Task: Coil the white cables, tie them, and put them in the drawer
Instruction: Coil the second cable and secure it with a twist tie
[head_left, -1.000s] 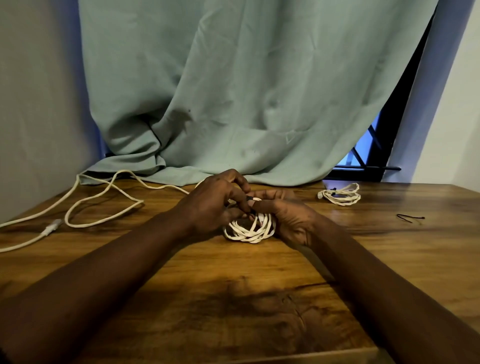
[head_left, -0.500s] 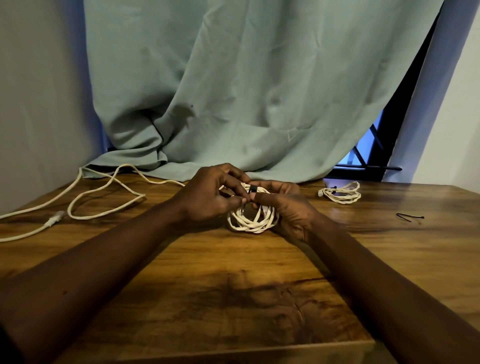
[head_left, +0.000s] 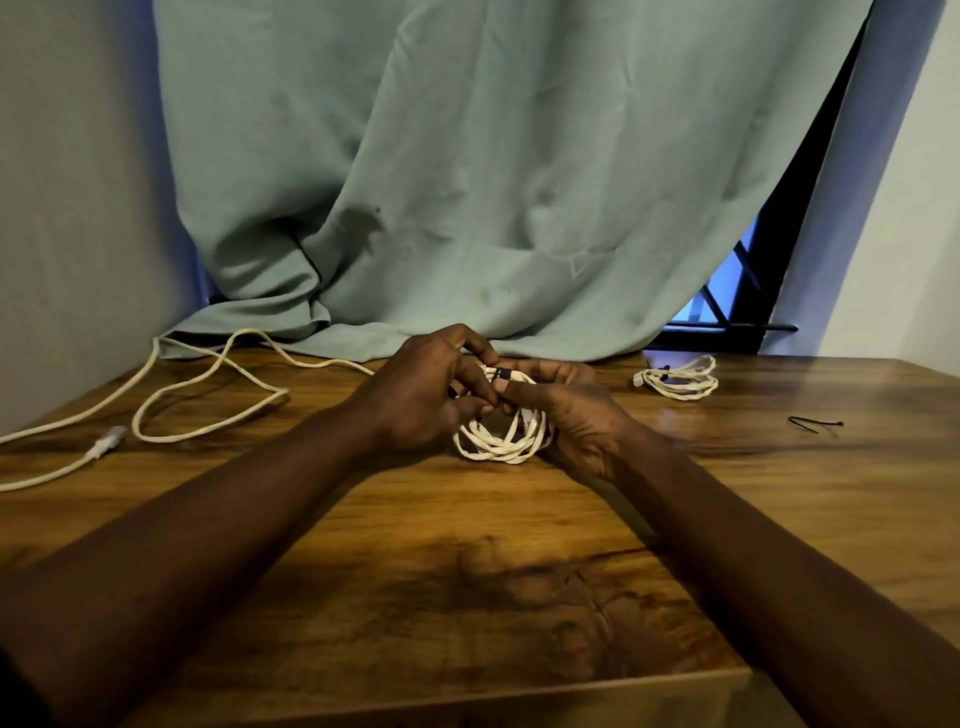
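Beneath both hands, the table (head_left: 519, 545) is grained wood with a soft sheen. Between them the coil (head_left: 498, 441) looks matt and braided. Beyond them hangs a matt cloth curtain (head_left: 493, 182).

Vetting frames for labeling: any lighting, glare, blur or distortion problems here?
Head view: dim warm light, blue spill at the window gap; soft glare on the table beside the tied coil; forearms underexposed; wide-angle slants the window frame; left hand, right hand and held coil sharp, no motion blur.

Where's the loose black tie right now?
In the head view, the black tie lies on the table at far right, right of the small coil.
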